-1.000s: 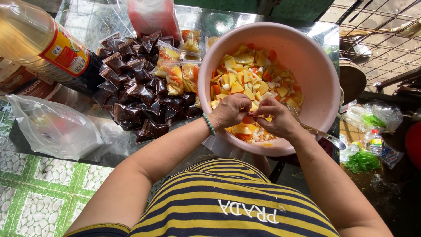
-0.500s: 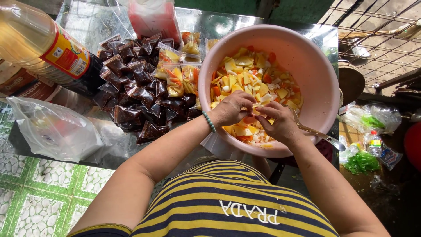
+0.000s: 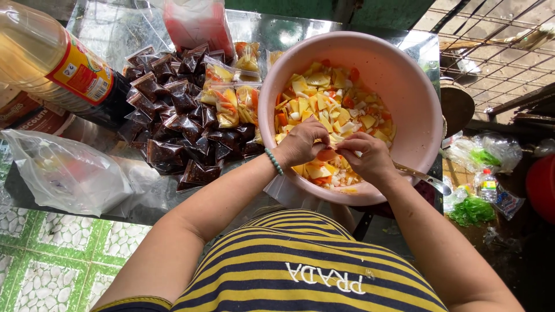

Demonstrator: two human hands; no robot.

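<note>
While both hands are meeting over the near side of the pink bowl (image 3: pixel 425 110), they are pinching one orange fruit piece (image 3: pixel 326 154) between them.

The left hand (image 3: pixel 300 143) is arching in from the left with fingers curled narrow, fingertips touching the piece; the right hand (image 3: pixel 364 156) is closing on it from the right, also pinched, with a metal utensil (image 3: pixel 425 179) sticking out rightward from under its palm over the bowl's rim. Whether that utensil is gripped or only lying beneath the hand, I cannot tell. The piece is sitting directly between the two sets of fingertips, just above the cut yellow and orange fruit (image 3: pixel 324 107) filling the bowl, its long axis running roughly left to right, hand to hand. Neither hand is clearly nearer. Small filled fruit bags (image 3: pixel 231 95) and dark sauce packets (image 3: pixel 173 127) are lying well to the left, beside the bowl.
</note>
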